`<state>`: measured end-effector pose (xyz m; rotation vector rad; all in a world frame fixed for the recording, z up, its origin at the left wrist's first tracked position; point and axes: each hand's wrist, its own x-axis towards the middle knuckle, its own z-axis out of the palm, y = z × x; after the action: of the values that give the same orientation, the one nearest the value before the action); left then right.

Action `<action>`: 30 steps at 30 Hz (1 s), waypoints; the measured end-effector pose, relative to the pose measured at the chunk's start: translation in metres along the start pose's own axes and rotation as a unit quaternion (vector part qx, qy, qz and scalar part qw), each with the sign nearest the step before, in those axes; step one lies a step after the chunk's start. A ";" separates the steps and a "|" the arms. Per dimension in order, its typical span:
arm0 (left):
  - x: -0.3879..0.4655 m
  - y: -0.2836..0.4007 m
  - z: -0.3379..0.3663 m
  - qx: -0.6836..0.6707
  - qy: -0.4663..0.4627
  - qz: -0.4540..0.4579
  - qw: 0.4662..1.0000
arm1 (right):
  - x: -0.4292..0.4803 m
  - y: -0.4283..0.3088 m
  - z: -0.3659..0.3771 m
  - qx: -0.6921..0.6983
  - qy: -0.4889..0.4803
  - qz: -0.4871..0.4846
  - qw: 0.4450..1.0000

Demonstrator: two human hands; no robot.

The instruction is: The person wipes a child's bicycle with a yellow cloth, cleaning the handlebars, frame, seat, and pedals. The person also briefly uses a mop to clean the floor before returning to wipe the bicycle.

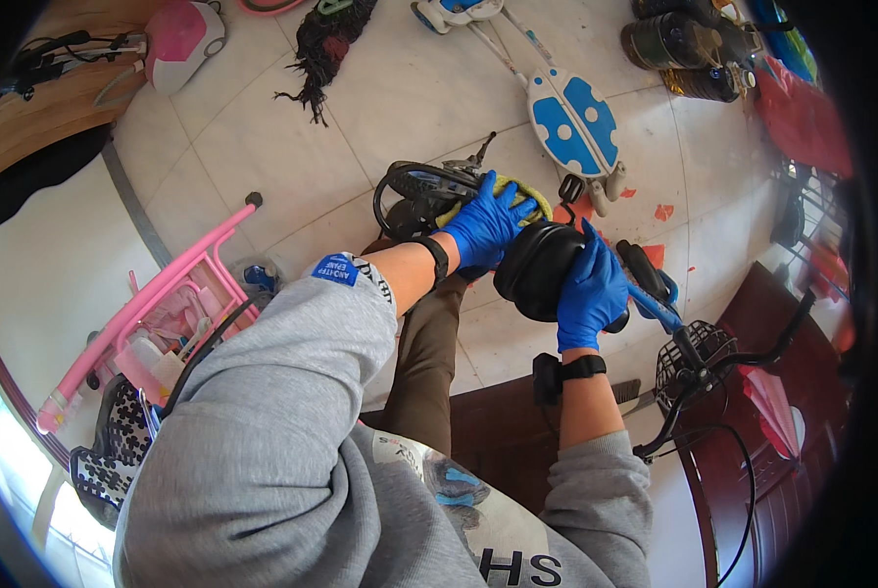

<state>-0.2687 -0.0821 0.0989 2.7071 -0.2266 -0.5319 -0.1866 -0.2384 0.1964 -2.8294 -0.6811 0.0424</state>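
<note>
Both my hands wear blue gloves. My left hand (489,223) is pressed flat with spread fingers on a yellow-green cloth (540,204), which lies against the rear part of a small bicycle, beside its black curved fender (409,170). My right hand (593,290) rests on the side of the black bicycle saddle (536,270), its fingers pointing up along it. The blue bicycle frame (656,309) runs from the saddle to black handlebars (692,378) with a wire basket (696,349). A black pedal (572,188) shows beyond the saddle.
A blue-and-white ride-on toy (575,121) stands ahead on the tiled floor, near red scraps (663,212). Large bottles (670,44) stand at the upper right. A pink metal frame (145,309) is at the left. A dark fringed textile (329,48) lies at the top.
</note>
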 end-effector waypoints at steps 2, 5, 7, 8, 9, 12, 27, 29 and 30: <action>-0.004 -0.007 0.000 -0.036 0.033 -0.016 0.999 | -0.001 0.000 -0.001 0.009 -0.013 0.003 1.000; -0.014 -0.016 -0.002 -0.063 0.064 -0.015 0.996 | -0.002 0.000 -0.003 0.004 -0.064 0.036 0.997; -0.026 -0.026 -0.004 -0.054 0.044 -0.036 0.997 | -0.003 0.001 -0.003 -0.012 -0.073 0.032 0.997; -0.033 -0.032 -0.005 -0.043 0.033 -0.051 0.997 | -0.003 0.001 -0.003 -0.004 -0.067 0.025 0.997; -0.042 -0.040 -0.007 -0.028 0.028 -0.069 0.997 | -0.003 0.001 -0.002 -0.016 -0.077 0.029 0.996; -0.063 -0.056 -0.015 -0.017 0.064 -0.092 0.994 | -0.003 0.002 -0.001 -0.017 -0.078 0.028 0.996; -0.005 0.010 -0.012 0.009 0.064 -0.054 0.996 | -0.003 0.002 0.002 -0.004 -0.020 -0.004 1.000; 0.003 0.009 -0.006 0.024 0.069 -0.016 0.997 | -0.002 0.002 0.001 0.006 -0.025 -0.004 1.000; 0.004 0.004 -0.005 0.002 0.077 0.000 0.997 | -0.002 0.002 0.000 -0.002 -0.043 0.005 0.999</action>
<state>-0.2637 -0.0853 0.1035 2.7365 -0.1852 -0.3205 -0.1878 -0.2408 0.1958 -2.8495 -0.6858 0.1649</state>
